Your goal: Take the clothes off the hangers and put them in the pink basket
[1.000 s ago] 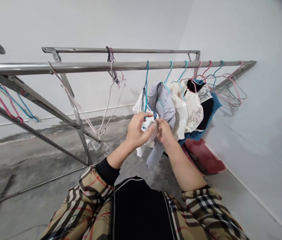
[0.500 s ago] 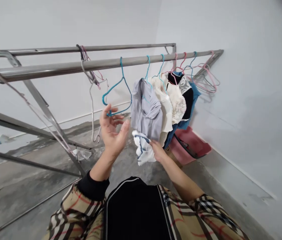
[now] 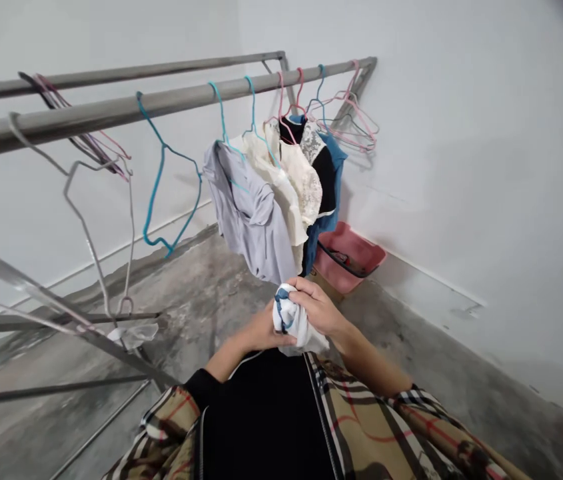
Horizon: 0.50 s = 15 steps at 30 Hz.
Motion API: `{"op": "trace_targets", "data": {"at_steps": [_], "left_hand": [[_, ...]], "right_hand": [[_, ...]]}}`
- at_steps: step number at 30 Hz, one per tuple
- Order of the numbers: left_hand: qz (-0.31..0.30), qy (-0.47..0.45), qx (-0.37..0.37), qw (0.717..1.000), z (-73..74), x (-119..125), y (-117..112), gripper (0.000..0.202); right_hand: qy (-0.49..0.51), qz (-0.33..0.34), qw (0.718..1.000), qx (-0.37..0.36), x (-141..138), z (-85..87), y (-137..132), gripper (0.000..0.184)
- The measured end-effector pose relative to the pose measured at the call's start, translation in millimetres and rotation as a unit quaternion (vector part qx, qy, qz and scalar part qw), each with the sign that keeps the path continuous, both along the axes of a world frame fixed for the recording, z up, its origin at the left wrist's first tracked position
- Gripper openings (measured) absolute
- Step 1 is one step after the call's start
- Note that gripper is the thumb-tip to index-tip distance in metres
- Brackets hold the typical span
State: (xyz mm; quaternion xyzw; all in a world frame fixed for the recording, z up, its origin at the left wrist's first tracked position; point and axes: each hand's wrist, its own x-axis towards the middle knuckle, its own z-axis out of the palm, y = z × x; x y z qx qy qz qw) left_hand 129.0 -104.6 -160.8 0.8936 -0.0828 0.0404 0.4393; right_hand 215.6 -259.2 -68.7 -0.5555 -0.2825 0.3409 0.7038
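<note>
A bunched white garment with blue trim (image 3: 301,331) is between my two hands, close in front of my body; its kind cannot be made out in the folds. My right hand (image 3: 320,308) grips its top edge with bent fingers. From the other side, my left hand (image 3: 262,331) holds it, with some of its fingers hidden behind the cloth. Beyond them hangs a lavender shirt (image 3: 251,220) on a light blue hanger. To its left, a bare blue hanger (image 3: 148,207) dangles tilted from the metal rail (image 3: 176,100).
Farther along the rail hang a cream top (image 3: 281,190), a black and lace garment (image 3: 324,173) and several pink hangers. A pink basket (image 3: 338,273) stands on the concrete floor by the right wall. White wire hangers (image 3: 96,247) and rack bars (image 3: 56,313) are at left.
My left hand has come down from the blue hanger to the white garment, which both hands now hold nearer my body. The blue hanger has swung round. The view has turned right.
</note>
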Motion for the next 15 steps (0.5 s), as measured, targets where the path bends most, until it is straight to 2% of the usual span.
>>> {"op": "trace_targets", "data": {"at_steps": [3, 4, 7, 9, 11, 12, 15], "left_hand": [[0.019, 0.077, -0.013, 0.997, -3.6, 11.5, -8.7, 0.028], [0.037, 0.081, -0.019, 0.996, -2.2, 15.7, -9.2, 0.020], [0.080, 0.072, -0.030, 0.994, 7.3, 26.5, -8.2, 0.024], [0.111, 0.063, -0.047, 0.991, 16.3, 31.5, -10.4, 0.027], [0.131, 0.056, -0.079, 0.987, 24.9, 35.4, -17.6, 0.028], [0.132, 0.055, -0.096, 0.985, 28.2, 37.2, -22.8, 0.028], [0.091, 0.066, -0.117, 0.987, 32.2, 43.1, -40.6, 0.028]], "right_hand": [[-0.052, 0.007, 0.999, -0.003, 5.5, -3.9, -17.3, 0.021], [-0.076, -0.001, 0.997, -0.015, 8.9, -9.4, -22.6, 0.023], [-0.126, -0.041, 0.988, -0.075, 19.8, -36.9, -36.0, 0.031], [-0.160, -0.057, 0.979, -0.109, 23.3, -59.7, -42.7, 0.049], [-0.166, -0.039, 0.978, -0.121, 21.5, -81.2, -48.1, 0.067], [-0.146, -0.020, 0.982, -0.122, 19.0, -90.6, -50.7, 0.070], [-0.044, -0.004, 0.991, -0.124, 12.2, -111.7, -60.0, 0.056]]}}
